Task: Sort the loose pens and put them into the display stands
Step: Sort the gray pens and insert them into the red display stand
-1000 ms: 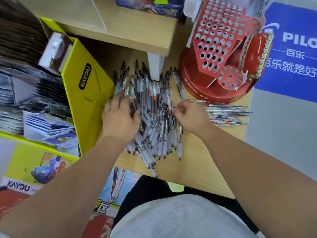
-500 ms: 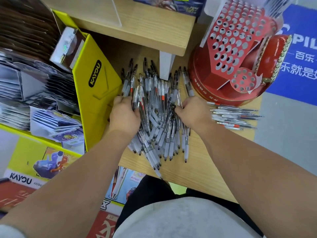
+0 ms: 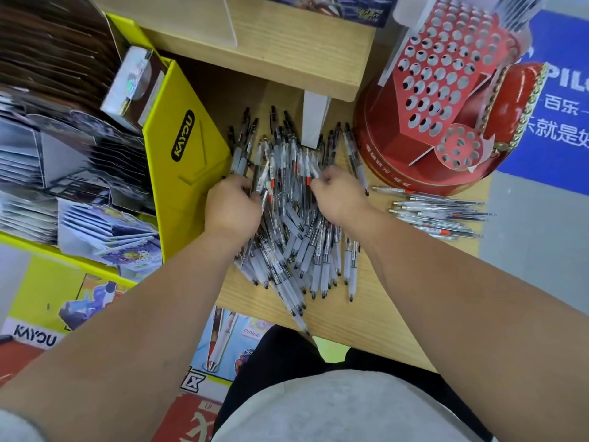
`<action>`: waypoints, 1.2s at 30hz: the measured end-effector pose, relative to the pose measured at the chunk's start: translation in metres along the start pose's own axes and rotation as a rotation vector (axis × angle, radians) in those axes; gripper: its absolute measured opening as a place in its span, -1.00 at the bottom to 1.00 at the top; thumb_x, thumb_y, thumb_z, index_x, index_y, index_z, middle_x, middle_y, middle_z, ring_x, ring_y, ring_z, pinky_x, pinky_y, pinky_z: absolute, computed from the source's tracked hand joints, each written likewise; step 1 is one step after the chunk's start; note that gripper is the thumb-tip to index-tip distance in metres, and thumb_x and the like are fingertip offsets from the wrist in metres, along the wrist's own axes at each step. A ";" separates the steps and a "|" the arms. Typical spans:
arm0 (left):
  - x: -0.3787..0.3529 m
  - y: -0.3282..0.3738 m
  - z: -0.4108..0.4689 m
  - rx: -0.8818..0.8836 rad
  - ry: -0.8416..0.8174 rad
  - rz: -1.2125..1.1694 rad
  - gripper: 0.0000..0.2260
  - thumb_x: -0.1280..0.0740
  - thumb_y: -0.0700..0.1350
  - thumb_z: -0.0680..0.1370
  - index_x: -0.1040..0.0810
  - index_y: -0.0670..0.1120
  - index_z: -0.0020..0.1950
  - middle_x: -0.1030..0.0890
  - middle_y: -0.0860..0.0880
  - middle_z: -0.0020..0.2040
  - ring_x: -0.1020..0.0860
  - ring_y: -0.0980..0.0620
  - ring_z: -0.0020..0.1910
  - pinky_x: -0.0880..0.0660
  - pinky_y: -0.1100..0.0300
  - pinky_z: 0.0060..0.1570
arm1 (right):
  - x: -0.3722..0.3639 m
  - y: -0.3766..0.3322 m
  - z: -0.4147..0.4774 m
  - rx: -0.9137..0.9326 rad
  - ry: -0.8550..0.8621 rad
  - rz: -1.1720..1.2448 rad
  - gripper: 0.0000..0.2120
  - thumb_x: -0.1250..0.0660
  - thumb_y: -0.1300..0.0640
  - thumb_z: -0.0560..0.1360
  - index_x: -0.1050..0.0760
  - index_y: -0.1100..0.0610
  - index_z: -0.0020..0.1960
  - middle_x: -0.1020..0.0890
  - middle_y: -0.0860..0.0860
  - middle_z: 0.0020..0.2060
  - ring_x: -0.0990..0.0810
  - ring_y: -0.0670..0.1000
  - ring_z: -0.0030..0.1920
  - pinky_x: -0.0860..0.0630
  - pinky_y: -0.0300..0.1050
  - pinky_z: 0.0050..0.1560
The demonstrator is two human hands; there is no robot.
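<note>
A big heap of loose clear pens [image 3: 296, 224] with black and red accents covers the middle of the wooden table [image 3: 376, 314]. My left hand [image 3: 231, 207] lies on the heap's left side, its fingers curled round a few pens. On the right of the heap, my right hand [image 3: 339, 194] pinches a red-accented pen near the top. A smaller sorted row of pens [image 3: 436, 215] lies to the right. The red display stand [image 3: 446, 100], full of empty round holes, stands at the back right.
A yellow card display box [image 3: 181, 173] with packs stands close on the left of the heap. A wooden shelf [image 3: 287, 49] on a white post [image 3: 314, 119] overhangs the back. The table's right edge borders a blue sign [image 3: 561, 100].
Both hands have moved up the heap towards its far end and closer together. My right hand now pinches a red-accented pen; the view has shifted left, so the stand sits further right.
</note>
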State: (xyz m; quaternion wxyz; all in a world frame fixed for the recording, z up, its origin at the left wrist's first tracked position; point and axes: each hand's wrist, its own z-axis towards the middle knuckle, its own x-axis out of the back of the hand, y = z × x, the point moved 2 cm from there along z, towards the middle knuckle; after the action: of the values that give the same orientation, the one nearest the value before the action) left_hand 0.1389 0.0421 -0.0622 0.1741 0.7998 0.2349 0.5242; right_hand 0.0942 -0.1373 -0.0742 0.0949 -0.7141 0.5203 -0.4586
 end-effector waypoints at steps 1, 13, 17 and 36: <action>0.000 0.000 -0.001 0.008 -0.030 0.008 -0.70 -0.34 -0.14 0.60 -0.56 -0.15 0.32 -0.67 -0.15 0.05 -0.60 -0.04 -0.20 -0.54 0.16 -0.20 | -0.002 -0.002 0.002 0.009 0.018 -0.067 -0.72 -0.26 -0.04 0.60 -0.46 0.19 0.11 -0.51 0.01 -0.24 -0.51 0.06 -0.22 -0.36 -0.12 -0.35; -0.003 -0.005 -0.008 -0.057 -0.174 0.164 -0.79 -0.33 0.00 0.60 -0.59 -0.14 0.05 -0.61 -0.07 -0.24 -0.58 -0.05 -0.26 -0.48 0.15 -0.27 | -0.008 -0.003 0.005 0.036 0.115 -0.096 -0.74 -0.46 0.07 0.44 -0.44 0.14 0.00 -0.54 0.02 -0.29 -0.56 0.06 -0.30 -0.45 -0.11 -0.40; -0.003 -0.006 -0.009 -0.073 -0.183 0.165 -0.73 -0.35 0.00 0.61 -0.58 -0.15 0.20 -0.65 -0.09 -0.15 -0.60 -0.04 -0.22 -0.54 0.13 -0.20 | -0.004 0.002 0.000 0.038 0.084 -0.054 -0.48 -0.49 0.02 0.45 -0.45 0.13 0.35 -0.65 0.09 0.07 -0.66 0.16 0.04 -0.61 -0.04 -0.02; 0.008 -0.026 -0.026 -0.112 -0.254 0.138 -0.67 -0.23 -0.13 0.67 -0.41 -0.15 0.44 -0.63 -0.22 0.14 -0.62 -0.19 -0.04 -0.60 -0.06 -0.05 | 0.002 0.009 -0.004 0.055 0.139 -0.051 -0.88 -0.49 0.14 0.42 -0.58 0.16 -0.15 -0.54 -0.01 -0.39 -0.50 0.00 -0.40 -0.34 -0.22 -0.45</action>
State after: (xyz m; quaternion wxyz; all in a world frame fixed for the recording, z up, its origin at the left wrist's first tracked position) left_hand 0.1129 0.0688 -0.0599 0.2101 0.8631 0.1259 0.4417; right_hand 0.0853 -0.1412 -0.0760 0.0666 -0.6906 0.4945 -0.5236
